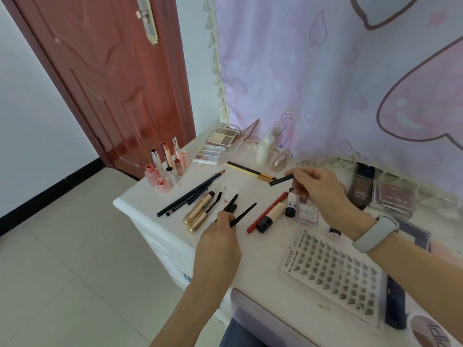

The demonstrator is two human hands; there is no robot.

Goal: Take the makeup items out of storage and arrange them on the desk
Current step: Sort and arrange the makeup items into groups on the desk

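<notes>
Here the left hand (220, 236) pinches a thin black wand (244, 214) low over the white desk (140, 204), beside two gold tubes (198, 214). The right hand (315, 186) grips a black cap (280, 180) above a red pencil (268, 211), near a lash tray (333, 274).

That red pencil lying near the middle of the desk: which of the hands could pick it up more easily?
Probably neither at once: both hold thin black sticks. The left hand lies nearer the red pencil's near end, just to its left, while the right hand hovers past its far tip. I'd lean left.
</notes>
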